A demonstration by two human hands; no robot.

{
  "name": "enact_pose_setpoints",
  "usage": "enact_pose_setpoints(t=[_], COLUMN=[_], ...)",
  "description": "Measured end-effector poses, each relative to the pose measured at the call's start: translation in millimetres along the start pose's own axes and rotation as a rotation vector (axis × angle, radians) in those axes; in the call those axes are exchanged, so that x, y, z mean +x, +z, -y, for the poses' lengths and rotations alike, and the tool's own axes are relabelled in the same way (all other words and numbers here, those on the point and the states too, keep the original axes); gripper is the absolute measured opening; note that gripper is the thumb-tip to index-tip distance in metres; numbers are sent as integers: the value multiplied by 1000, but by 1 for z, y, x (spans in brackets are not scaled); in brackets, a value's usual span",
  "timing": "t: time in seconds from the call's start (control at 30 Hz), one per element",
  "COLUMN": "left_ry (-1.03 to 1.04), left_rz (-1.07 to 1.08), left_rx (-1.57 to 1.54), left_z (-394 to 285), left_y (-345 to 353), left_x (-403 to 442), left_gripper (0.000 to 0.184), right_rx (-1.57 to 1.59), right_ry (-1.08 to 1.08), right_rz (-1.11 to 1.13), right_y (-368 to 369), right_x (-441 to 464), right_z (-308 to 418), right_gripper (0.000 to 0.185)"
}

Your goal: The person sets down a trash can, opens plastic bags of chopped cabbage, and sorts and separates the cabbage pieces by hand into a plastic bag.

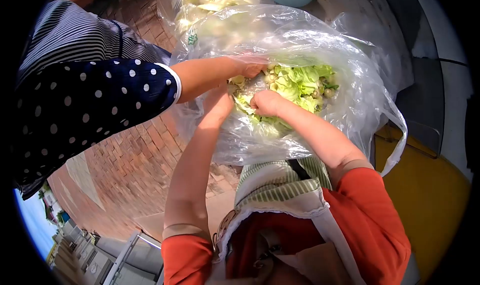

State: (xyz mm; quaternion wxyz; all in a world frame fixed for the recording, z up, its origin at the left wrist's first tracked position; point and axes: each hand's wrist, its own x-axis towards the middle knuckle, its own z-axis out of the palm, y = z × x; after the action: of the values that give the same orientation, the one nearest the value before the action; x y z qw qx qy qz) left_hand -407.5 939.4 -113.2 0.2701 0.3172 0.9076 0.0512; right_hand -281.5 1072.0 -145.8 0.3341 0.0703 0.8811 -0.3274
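Clear bag [362, 115] holds green leaves [300, 81]; my left hand [220, 101] at leaves' edge, right hand [266, 104] over them, co-worker's hand [251, 66] alongside; either grip's state, I can't tell.

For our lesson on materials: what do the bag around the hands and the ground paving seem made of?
Bag: apparently thin, glossy plastic; it is see-through, wrinkled and glinting. Ground paving: matt, probably brick, perhaps concrete; small reddish blocks with visible joints.

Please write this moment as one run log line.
left hand: at pale green leafy vegetables | right hand: same | container: clear plastic bag | co-worker's hand: partly under plastic
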Motion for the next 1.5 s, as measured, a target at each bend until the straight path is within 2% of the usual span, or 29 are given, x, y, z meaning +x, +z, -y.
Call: enact_pose_setpoints(t=[0.07,0.13,0.2,0.23,0.37,0.43,0.47,0.53,0.6,0.67,0.7,0.73,0.8,0.87,0.93,0.97,1.03,1.07,1.13,1.2,1.27,1.33,1.4,1.43,1.47,1.5], left_ry=[-8,-24,-27,-24,210,93,367,269,251,132,26,26,6,2,40,39,14,7,-87,-92,-87,-84,28,6,24,-35], left_rz=[90,176,-175,-170,93,-82,-484,-223,-234,-493,-463,-464,-331,-334,-393,-397,-428,-431,-306,-291,-126,-84,-123,-138,-170,-109], left_rx=[48,93,-278,-276,-670,-584,-91,75,-24,-158,-161,-159,-193,-219,-442,-441,-653,-652,-777,-810,-726,-762,-889,-1004,-1014,-985], left_z=[2,8,10,12,23,-27,-5,-35,-37,-28,-23,-17,-9,-3,1,3,4,5,2,4,9,13,17,16,19,24], left_y=[-1,11,26,28,27,8,66,45,43,48,45,43,37,41,47,51,56,58,51,49,49,49,49,47,36,32], left_x=[15,29,38,45,76,35,46,17,11,12,15,18,23,32,40,42,43,42,39,39,40,35,32,27,30,31], left_gripper=[39,41,42,42,33,21,14,21,27,28,25,25,27,28,34,34,40,40,44,42,44,46,45,45,45,53], right_rx=[-64,-32,86,97,38,-17,-15,151,186,201,248,250,368,492,732,730,1446,1445,1639,1640,1551,1597,1354,1324,1314,1303], right_ry=[184,207,55,99,145,83,84,158,213,194,236,234,139,112,125,120,43,41,163,160,84,123,201,219,218,217], right_rz=[53,31,-341,-321,-271,-339,-341,-411,-360,-428,-394,-394,-461,-468,-518,-517,-498,-490,-578,-543,-722,-645,-454,-557,-549,-542], right_y=[3,2,6,5,10,16,16,16,3,-2,-10,-12,-16,-12,-19,-23,-37,-38,-31,-29,-27,-40,-34,-11,-3,5], right_x=[-6,-9,-12,-8,-19,-33,-39,-46,-48,-43,-41,-35,-21,14,47,57,66,72,87,89,79,49,50,52,39,26], right_z=[-3,-11,-20,-21,-22,-28,-32,-38,-38,-44,-38,-36,-33,-37,-30,-24,-9,-5,-6,-6,5,16,-8,-20,-28,-36], right_gripper=[15,20,25,23,23,22,22,21,21,22,23,23,24,27,24,24,17,17,16,17,17,25,34,36,39,43])
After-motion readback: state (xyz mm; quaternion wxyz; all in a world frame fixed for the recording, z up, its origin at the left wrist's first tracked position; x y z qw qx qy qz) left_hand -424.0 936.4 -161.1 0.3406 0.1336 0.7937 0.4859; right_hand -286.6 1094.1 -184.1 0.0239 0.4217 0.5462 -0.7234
